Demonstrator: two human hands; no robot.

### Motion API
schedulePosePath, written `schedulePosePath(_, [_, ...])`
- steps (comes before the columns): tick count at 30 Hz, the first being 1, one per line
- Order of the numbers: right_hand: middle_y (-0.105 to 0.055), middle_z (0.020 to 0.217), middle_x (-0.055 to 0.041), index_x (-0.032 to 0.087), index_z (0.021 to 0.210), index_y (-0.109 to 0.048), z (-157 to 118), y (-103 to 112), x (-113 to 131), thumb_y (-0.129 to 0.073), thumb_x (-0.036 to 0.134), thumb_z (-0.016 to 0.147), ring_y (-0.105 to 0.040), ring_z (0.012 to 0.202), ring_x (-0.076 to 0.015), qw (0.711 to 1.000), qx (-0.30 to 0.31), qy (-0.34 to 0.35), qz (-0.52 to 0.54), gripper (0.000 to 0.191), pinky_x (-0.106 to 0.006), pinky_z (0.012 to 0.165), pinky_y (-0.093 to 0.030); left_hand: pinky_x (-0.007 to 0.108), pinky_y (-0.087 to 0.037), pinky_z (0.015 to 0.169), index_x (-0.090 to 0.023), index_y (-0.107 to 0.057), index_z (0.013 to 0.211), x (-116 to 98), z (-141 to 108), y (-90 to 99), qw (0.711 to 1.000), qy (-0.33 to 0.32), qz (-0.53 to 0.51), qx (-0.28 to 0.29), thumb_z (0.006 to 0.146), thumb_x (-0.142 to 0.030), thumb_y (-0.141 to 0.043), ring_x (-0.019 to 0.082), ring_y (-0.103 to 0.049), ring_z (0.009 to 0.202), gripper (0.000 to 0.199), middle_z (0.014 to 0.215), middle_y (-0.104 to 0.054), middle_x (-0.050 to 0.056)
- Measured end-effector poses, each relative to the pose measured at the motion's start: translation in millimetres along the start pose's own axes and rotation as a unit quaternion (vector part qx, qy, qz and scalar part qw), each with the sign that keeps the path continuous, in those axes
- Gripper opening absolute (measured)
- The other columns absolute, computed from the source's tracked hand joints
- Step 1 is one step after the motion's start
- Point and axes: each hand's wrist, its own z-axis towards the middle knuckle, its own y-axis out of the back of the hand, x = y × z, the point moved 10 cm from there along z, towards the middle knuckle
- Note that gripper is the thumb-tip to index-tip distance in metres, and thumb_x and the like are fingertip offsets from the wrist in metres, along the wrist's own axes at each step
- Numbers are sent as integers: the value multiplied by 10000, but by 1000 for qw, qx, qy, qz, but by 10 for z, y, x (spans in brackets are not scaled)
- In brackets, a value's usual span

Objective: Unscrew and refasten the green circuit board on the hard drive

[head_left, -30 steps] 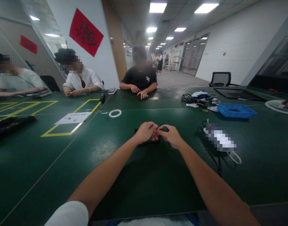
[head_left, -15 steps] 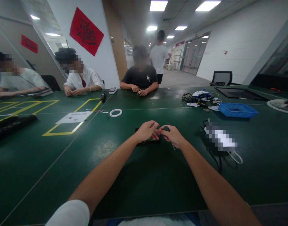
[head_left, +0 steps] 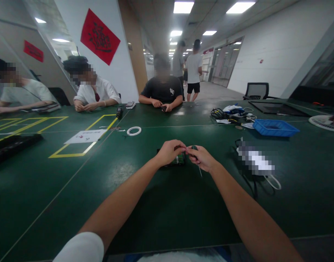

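My right hand [head_left: 202, 158] is closed around a screwdriver [head_left: 200, 170], whose dark handle shows at the palm and whose thin shaft points down toward me. My left hand [head_left: 171, 151] is closed, its fingertips pinched against those of my right hand. Whatever lies between the fingertips is too small to make out. Beneath my left hand a dark device with a green circuit board [head_left: 179, 159] rests on the green table [head_left: 167, 203]. My left hand hides part of it.
A blue tray [head_left: 276, 128], a pile of cables [head_left: 232, 113] and a blurred white object [head_left: 255, 160] with cords lie to the right. At left are a white ring [head_left: 134, 131], a paper sheet [head_left: 86, 136] and a black case [head_left: 14, 147]. Several people sit or stand beyond.
My left fingers have drawn together and met my right fingertips, so the green board shows more. The screwdriver has tilted slightly. Standing people in the background have shifted.
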Motion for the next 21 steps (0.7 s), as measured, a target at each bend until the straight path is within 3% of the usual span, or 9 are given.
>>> schedulePosePath(8, [-443,596,69,169,842,-601,-39,-40,19,-839,417,717,-289,466,-39,1000,16,-9,22,366,-188,410,-122,258,-480,687,-193,-756,984,2,-7,3,999,15,-40,-2,951,-304,-610,139,-626,688,187,879,-720,41])
schedulePosePath(11, [-394,547,84,166,828,-602,-42,-54,25,-820,436,738,-257,451,-41,999,22,-13,29,358,-197,408,-109,261,-477,694,-193,-745,959,-27,-9,20,1000,18,-20,-7,959,-312,-600,141,-619,692,188,867,-712,39])
schedulePosePath(17, [-396,538,77,156,825,-629,-40,-69,45,-803,416,760,-249,445,-41,998,30,-12,49,319,-203,402,-98,262,-459,750,-194,-712,922,-185,-14,52,999,-39,25,-29,971,-247,-570,154,-609,786,159,844,-681,22])
schedulePosePath(21, [-481,625,43,143,836,-658,-33,-63,74,-837,367,716,-278,472,-32,998,15,0,68,311,-192,401,-109,266,-451,743,-188,-684,927,-160,-8,52,998,-29,48,-41,966,-217,-549,156,-594,793,144,867,-663,25])
